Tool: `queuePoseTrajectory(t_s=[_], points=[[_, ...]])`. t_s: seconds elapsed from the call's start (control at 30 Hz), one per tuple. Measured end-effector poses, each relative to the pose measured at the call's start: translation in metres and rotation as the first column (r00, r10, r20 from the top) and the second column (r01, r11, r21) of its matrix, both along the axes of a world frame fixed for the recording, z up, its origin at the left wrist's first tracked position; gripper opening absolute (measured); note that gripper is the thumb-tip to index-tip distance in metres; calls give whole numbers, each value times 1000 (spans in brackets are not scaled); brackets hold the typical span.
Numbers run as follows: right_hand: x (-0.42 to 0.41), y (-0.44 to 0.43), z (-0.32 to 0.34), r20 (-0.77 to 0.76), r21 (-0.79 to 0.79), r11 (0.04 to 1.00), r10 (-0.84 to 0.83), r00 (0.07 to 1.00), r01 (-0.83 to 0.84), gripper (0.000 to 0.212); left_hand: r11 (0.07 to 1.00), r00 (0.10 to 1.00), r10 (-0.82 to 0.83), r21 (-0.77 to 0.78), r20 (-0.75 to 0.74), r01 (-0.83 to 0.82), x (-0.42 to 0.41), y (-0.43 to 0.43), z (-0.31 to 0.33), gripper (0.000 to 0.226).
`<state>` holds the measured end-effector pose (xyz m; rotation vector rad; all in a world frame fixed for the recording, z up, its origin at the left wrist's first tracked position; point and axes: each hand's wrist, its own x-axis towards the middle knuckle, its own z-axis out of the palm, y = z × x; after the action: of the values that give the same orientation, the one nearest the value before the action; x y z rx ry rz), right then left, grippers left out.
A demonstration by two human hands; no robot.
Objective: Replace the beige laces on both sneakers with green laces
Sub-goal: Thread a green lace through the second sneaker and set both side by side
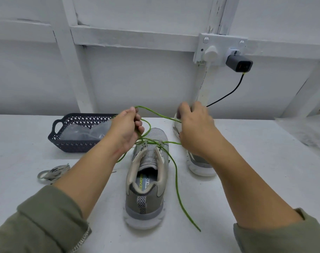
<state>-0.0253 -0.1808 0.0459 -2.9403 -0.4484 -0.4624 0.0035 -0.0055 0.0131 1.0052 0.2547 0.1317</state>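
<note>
Both hands up above the near sneaker [146, 189], mid frame. Left hand [127, 130] grasps the green lace [176, 172], fingers curled round it and thumb on top. A loop arcs from there across to the right hand [194, 128]. Right hand is clenched on the same lace; two strands run in at its thumb side, fingertips hidden and a bit blurred.

Lace crosses the sneaker's top eyelets. One free end trails down to lower right of the table [27, 161]; another strand drops under the left wrist. Sneaker is grey, heel toward the camera, centre frame.

Second sneaker [199, 167] sits just right, mostly behind the right forearm.

Beige laces [53, 173] bundled at lower left.

Dark basket [73, 143] at mid left, clear plastic inside.

Charger [238, 63] plugged into wall socket, upper right.
</note>
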Motion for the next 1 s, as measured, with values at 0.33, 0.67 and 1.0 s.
queuePoseTrajectory(t_s=[0.33,0.67,1.0], points=[[-26,3,-37,-738,-298,865,59,672,-403,30,87,993,-91,993,-78,86,5,14,-28,30],[-18,-8,-53,-714,-346,867,5,700,-359,22,-237,983,48,954,-175,182,-17,56,-24,27],[-1,-8,14,105,752,658,-175,979,37,24,-185,997,-60,982,-48,36,-18,41,-46,29]])
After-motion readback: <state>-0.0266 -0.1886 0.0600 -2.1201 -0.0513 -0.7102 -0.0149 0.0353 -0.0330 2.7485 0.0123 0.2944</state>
